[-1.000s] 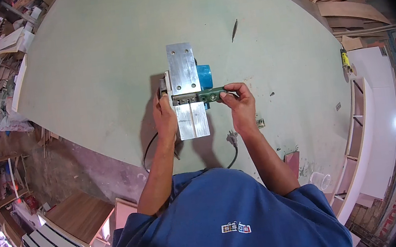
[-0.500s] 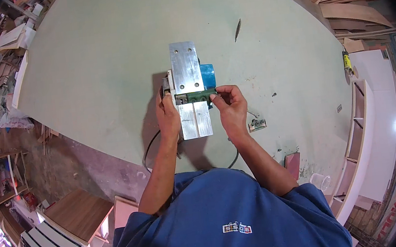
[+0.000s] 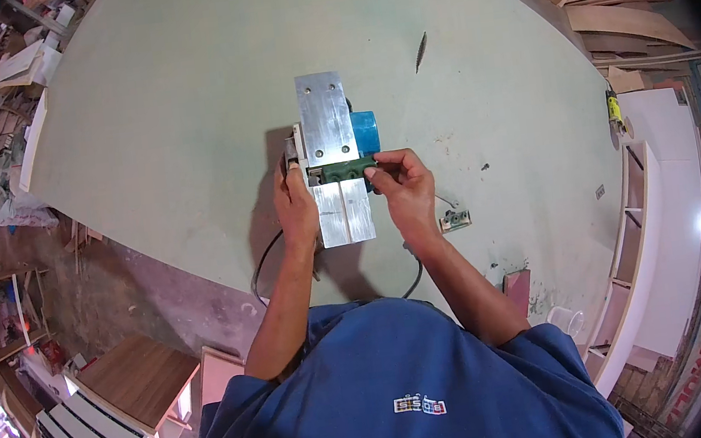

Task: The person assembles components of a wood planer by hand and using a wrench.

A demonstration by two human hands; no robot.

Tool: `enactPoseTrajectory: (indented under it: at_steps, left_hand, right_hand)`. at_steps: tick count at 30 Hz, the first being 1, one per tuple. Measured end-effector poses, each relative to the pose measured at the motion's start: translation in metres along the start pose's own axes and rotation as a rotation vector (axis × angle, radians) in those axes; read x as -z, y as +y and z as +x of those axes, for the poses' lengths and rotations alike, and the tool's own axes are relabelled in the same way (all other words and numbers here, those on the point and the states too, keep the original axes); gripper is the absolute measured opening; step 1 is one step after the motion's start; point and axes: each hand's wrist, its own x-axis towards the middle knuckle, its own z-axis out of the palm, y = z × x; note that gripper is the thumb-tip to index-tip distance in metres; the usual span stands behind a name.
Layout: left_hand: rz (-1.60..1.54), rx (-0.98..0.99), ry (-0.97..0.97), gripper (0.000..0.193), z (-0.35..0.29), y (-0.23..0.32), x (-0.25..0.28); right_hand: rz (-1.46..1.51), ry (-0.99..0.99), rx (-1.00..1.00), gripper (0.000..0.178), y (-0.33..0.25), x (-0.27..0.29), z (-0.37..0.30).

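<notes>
An electric hand planer (image 3: 324,114) lies sole up on the table, its silver plates facing me and its blue body showing on the right. My left hand (image 3: 295,201) is closed around the planer's left side. Across the gap between the two plates lies a dark green blade holder (image 3: 343,171) with round recesses. My right hand (image 3: 403,187) pinches its right end between thumb and fingers. How far the holder sits down in the gap is hard to see. A second small blade-holder-like piece (image 3: 455,221) rests on the table beside my right wrist.
The planer's black cord (image 3: 260,264) loops on the pale green table (image 3: 182,108). A dark pointed piece (image 3: 420,52) lies at the far right, a reddish block (image 3: 517,291) and a clear plastic cup (image 3: 565,321) nearer. A white shelf frame (image 3: 630,248) stands along the right edge.
My right hand and the green holder have shifted slightly left along the gap. The planer has also moved a little left, with my left hand still on it.
</notes>
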Motion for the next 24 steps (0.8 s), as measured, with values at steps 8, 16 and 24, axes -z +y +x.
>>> enactPoseTrajectory:
  at_steps: [8, 16, 24]
  left_hand:
    - [0.033, -0.092, -0.012, 0.04, 0.002, -0.007, 0.002]
    - [0.076, -0.095, -0.012, 0.039, -0.003, 0.005, -0.001]
    - [0.074, -0.096, 0.008, 0.04, -0.002, 0.001, 0.001]
  right_hand:
    - [-0.203, 0.077, 0.055, 0.015, -0.005, -0.012, -0.006]
    - [-0.606, 0.122, 0.34, 0.01, -0.005, -0.012, -0.005]
    - [-0.561, 0.083, 0.353, 0.013, -0.009, -0.019, -0.01]
